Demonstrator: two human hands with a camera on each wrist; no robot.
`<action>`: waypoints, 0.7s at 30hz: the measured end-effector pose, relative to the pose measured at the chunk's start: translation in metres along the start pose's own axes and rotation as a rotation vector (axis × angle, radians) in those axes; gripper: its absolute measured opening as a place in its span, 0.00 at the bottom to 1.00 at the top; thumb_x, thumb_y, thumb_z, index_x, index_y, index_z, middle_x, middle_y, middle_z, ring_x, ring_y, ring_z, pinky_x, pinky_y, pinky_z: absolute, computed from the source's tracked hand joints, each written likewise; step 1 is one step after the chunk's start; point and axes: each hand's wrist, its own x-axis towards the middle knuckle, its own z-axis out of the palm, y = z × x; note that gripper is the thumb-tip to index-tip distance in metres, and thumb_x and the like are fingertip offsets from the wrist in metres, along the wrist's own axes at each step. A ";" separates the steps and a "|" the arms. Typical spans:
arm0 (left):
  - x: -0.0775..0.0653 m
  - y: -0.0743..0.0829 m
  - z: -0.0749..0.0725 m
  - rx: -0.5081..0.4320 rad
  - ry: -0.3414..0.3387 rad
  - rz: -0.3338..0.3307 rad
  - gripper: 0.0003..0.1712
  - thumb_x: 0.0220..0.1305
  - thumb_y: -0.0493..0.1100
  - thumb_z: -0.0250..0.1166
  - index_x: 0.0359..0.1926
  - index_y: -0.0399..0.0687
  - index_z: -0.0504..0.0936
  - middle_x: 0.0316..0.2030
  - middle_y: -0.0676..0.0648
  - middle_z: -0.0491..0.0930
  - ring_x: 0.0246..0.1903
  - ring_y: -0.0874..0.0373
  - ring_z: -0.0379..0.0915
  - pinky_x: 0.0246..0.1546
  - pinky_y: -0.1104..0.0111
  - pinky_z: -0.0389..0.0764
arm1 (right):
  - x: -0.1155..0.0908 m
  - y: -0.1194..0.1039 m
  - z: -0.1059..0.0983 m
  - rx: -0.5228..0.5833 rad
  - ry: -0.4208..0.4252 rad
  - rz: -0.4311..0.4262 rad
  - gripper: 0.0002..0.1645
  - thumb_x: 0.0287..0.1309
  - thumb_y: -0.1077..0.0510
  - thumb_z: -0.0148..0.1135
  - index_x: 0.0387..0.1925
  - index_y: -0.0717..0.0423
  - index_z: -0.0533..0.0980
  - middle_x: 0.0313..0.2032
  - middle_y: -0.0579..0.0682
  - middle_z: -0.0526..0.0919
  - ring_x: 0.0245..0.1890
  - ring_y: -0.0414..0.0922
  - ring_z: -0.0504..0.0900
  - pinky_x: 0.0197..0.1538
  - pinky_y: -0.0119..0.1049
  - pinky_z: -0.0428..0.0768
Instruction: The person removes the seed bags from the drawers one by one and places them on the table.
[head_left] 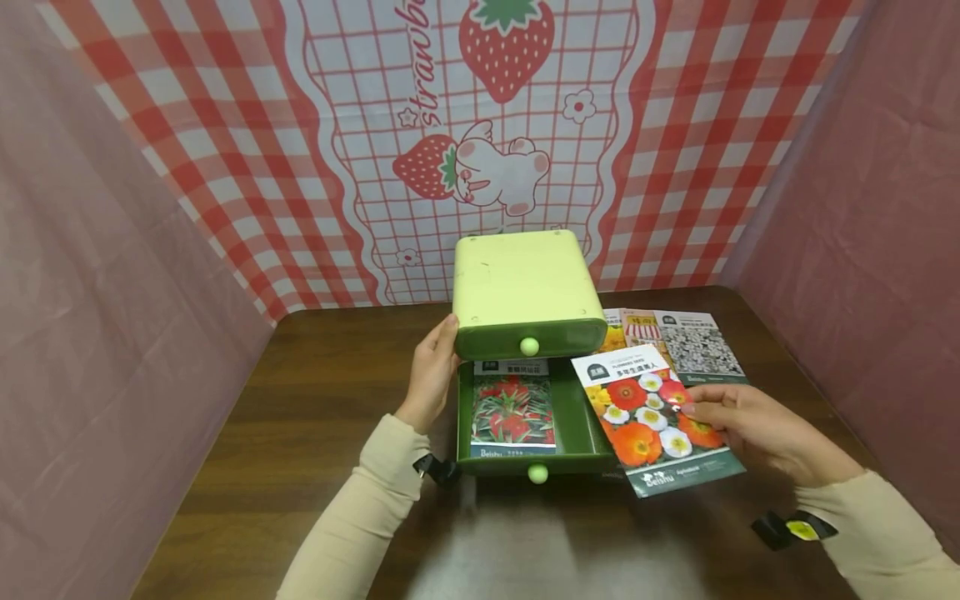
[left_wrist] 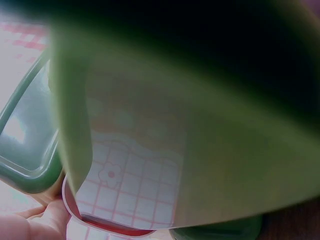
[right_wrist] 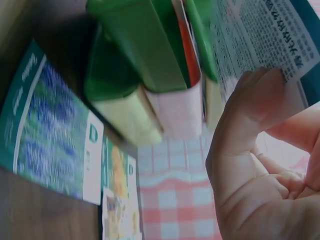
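Observation:
My right hand [head_left: 757, 421] pinches a seed packet [head_left: 656, 433] with a picture of red, orange and white poppies, tilted over the right end of the open lower drawer [head_left: 577, 462]. Printed text on this packet's back [right_wrist: 255, 42] shows in the right wrist view. Inside that drawer, on its left side, lies a red-flower seed packet [head_left: 512, 408]. My left hand [head_left: 429, 375] rests against the left side of the pale yellow-green drawer cabinet [head_left: 525, 275], near the front edge of its upper drawer [head_left: 491, 340], which is pushed in.
Several more seed packets lie on the table [head_left: 300, 450] right of the cabinet, among them a white-flower packet [head_left: 697, 346]. A purple-flower packet [right_wrist: 55, 130] shows in the right wrist view. Behind stands a red-checked strawberry cloth [head_left: 637, 167], with pink drapes [head_left: 840, 208] at both sides.

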 end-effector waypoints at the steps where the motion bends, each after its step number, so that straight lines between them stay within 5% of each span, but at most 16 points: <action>1: 0.000 0.000 0.000 0.001 0.001 -0.001 0.35 0.75 0.56 0.50 0.71 0.38 0.63 0.72 0.42 0.62 0.72 0.49 0.57 0.73 0.54 0.62 | -0.001 0.001 -0.003 0.009 0.015 0.009 0.07 0.72 0.54 0.52 0.46 0.45 0.75 0.39 0.46 0.87 0.37 0.45 0.87 0.42 0.41 0.88; 21: 0.000 0.000 -0.001 -0.003 -0.003 -0.007 0.35 0.74 0.58 0.51 0.71 0.41 0.64 0.72 0.44 0.62 0.72 0.52 0.57 0.73 0.56 0.63 | 0.010 0.043 -0.052 -0.076 0.327 0.031 0.05 0.71 0.50 0.53 0.37 0.36 0.74 0.31 0.38 0.82 0.30 0.38 0.83 0.35 0.33 0.87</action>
